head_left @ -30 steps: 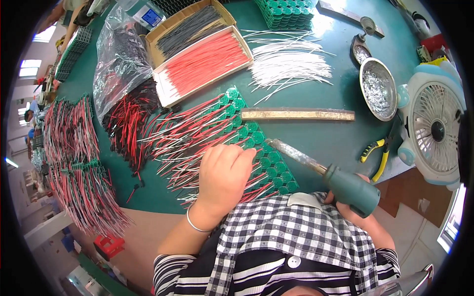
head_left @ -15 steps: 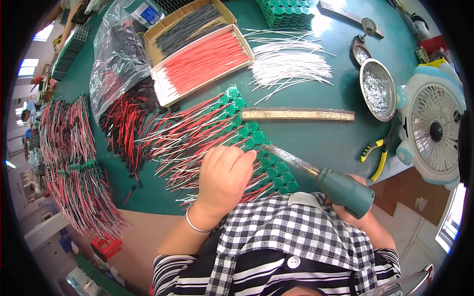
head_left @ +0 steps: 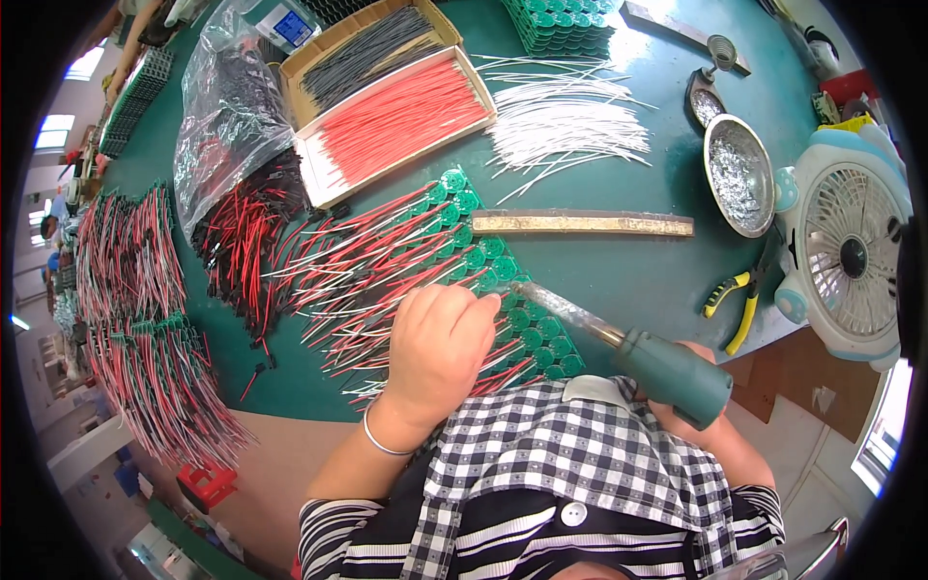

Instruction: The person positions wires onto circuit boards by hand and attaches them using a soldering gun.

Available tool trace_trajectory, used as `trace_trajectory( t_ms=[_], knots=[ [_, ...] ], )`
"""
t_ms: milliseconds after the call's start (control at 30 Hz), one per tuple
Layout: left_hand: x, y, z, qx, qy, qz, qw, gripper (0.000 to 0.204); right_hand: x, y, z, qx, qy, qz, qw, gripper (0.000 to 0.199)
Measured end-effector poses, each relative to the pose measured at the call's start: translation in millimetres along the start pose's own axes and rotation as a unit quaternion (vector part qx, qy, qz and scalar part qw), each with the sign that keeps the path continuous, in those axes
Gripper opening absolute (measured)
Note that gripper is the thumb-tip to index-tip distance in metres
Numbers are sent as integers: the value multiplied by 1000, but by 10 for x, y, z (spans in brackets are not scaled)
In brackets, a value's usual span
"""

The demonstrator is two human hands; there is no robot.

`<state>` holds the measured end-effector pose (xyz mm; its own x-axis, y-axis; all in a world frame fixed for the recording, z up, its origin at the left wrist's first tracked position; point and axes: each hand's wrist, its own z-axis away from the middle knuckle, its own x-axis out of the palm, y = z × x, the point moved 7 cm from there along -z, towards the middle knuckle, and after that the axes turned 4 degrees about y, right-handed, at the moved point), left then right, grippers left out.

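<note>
My left hand (head_left: 440, 338) is closed, knuckles up, over a panel of round green circuit boards (head_left: 493, 247). What its fingers pinch is hidden under them. Gripped in my right hand (head_left: 698, 354) is a soldering iron (head_left: 674, 375) with a thick green handle, which hides most of that hand. The iron's metal shaft slants up to the left, and its tip is at the boards just beyond my left thumb; whether it touches cannot be made out. Red, white and black wires (head_left: 358, 261) fan out leftward from the panel, some passing beneath my left hand.
A wooden strip (head_left: 585, 224) lies beyond the panel. White wires (head_left: 570, 121) and a box of red wires (head_left: 488, 108) are farther back. On the right are a bowl of metal scraps (head_left: 739, 176), yellow-handled pliers (head_left: 742, 324) and a fan (head_left: 853, 256). Wired panels (head_left: 159, 338) lie left.
</note>
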<state>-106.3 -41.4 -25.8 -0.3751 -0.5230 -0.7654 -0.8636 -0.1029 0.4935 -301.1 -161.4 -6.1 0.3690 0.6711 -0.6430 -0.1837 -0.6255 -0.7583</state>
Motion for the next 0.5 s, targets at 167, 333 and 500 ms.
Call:
trace_trajectory(
  t_ms=[167, 333, 500],
  knots=[
    [5, 6, -10, 1, -1, 0, 1000, 24, 14, 62, 22, 35, -4, 6, 999, 15],
    [1, 3, -13, -3, 1, 2, 1000, 23, 27, 51, -8, 43, -17, -8, 999, 15],
    [5, 5, -5, -2, -3, -2, 1000, 24, 51, 92, 53, 29, -15, -46, 998, 17]
  ],
)
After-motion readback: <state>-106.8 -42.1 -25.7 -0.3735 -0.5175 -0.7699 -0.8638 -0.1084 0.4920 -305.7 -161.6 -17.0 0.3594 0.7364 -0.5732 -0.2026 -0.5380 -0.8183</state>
